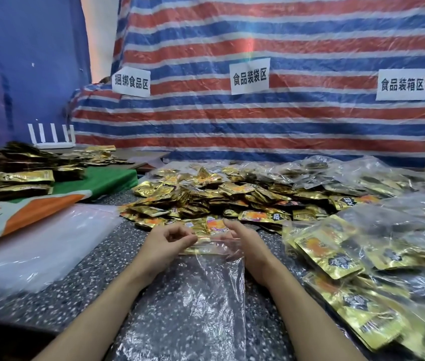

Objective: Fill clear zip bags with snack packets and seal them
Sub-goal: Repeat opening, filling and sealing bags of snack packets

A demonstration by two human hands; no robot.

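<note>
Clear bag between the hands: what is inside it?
The clear bag looks empty below: the speckled table shows through. Gold packets lie at its mouth; whether inside, the left hand and right hand hide.

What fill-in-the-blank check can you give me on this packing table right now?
1. The filled bags lie on the person's ____ side.
2. The stack of empty bags lies on the person's ____ side.
3. The striped tarp carries ____ paper signs.
4. The loose packets are mostly ____ in colour.
Missing: right; left; three; gold.
</note>
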